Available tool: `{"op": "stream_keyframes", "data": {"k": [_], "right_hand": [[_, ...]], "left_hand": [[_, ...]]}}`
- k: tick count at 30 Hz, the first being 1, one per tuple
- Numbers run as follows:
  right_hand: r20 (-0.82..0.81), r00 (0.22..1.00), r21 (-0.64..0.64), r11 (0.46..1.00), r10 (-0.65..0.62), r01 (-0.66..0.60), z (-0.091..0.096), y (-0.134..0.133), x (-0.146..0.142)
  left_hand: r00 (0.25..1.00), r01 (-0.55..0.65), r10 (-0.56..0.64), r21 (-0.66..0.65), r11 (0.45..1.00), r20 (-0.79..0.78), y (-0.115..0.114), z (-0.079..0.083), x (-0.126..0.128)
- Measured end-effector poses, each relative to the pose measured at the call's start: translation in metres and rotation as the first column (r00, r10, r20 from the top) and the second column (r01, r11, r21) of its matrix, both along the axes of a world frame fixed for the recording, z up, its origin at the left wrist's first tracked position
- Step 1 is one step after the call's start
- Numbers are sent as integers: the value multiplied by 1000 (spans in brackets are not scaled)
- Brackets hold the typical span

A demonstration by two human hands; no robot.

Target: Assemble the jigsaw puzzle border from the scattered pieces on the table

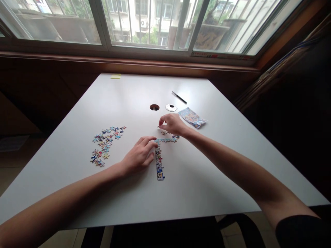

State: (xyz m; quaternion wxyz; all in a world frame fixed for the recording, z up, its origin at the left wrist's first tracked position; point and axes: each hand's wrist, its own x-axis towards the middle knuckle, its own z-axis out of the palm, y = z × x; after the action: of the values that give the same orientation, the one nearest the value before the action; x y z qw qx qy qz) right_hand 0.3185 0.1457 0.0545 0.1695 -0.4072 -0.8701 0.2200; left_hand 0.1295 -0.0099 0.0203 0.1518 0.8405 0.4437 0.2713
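An L-shaped run of joined jigsaw pieces (159, 165) lies on the white table, with one strip going toward me and a light blue strip (167, 140) going right. My left hand (139, 151) rests beside the corner, its fingers spread and the fingertips touching the joined pieces. Just beyond the light blue strip, my right hand (173, 123) pinches what looks like a small jigsaw piece between thumb and forefinger. Beneath that hand lie a few loose pieces (163, 132), partly hidden by it.
A scattered pile of loose jigsaw pieces (103, 143) lies on the left. Right of centre are a printed picture sheet (192, 117) and a pen (179, 97). The table (124, 100) has a round hole (154, 107) with a metal cover (171, 107) beside it. A yellow note (116, 76) is at the far edge.
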Motion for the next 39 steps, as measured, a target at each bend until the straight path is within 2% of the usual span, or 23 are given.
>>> {"op": "stream_keyframes", "data": {"k": [2, 3, 5, 6, 8, 12, 15, 17, 19, 20, 22, 24, 27, 32, 39], "right_hand": [[-152, 988, -148, 989, -20, -3, 3, -7, 4], [-280, 958, -274, 962, -61, -19, 5, -11, 6], [-488, 856, -485, 868, -169, -106, 9, -22, 13], [-543, 812, -541, 828, -213, -145, 12, -26, 16], [-583, 773, -587, 787, -249, -189, 16, -34, 22], [-584, 764, -618, 760, -274, -201, 19, -44, 34], [-555, 783, -648, 736, -280, -196, 14, -63, 45], [-506, 831, -661, 724, -232, -200, 9, -85, 53], [-443, 891, -621, 750, -98, -227, 3, -110, 60], [-405, 914, -568, 789, -20, -234, 1, -122, 63], [-345, 933, -470, 842, 102, -266, -3, -142, 67], [-320, 933, -374, 883, 163, -283, -7, -155, 68], [-311, 923, -252, 917, 225, -309, -12, -164, 65], [-256, 925, -115, 941, 281, -318, -20, -168, 63], [-232, 931, -121, 941, 282, -316, -22, -168, 65]], "left_hand": [[1000, -2, 2, 0, 1000, 0, 0, -1, 0], [1000, 1, -1, 0, 1000, -1, 0, -1, -1], [1000, 9, -9, 1, 1000, -4, 1, -2, 0], [1000, 11, -11, 2, 1000, -6, 1, -3, 0], [1000, 9, -9, 0, 1000, -10, 1, -3, 0], [1000, 9, -9, 3, 1000, 4, 1, -1, 1], [999, 15, -16, 20, 1000, 29, 0, 2, 2], [999, 50, -51, 46, 998, 18, -2, 4, 2], [993, 116, -115, 81, 990, -18, -4, 6, 3], [988, 156, -153, 102, 982, -36, -5, 7, 3], [966, 256, -249, 129, 958, -65, -8, 7, 3], [934, 356, -348, 141, 924, -79, -9, 7, 2], [883, 469, -460, 139, 872, -91, -10, 7, 1], [841, 539, -529, 94, 837, -107, -9, 11, 2], [848, 527, -522, 36, 849, -95, -7, 9, 1]]}}
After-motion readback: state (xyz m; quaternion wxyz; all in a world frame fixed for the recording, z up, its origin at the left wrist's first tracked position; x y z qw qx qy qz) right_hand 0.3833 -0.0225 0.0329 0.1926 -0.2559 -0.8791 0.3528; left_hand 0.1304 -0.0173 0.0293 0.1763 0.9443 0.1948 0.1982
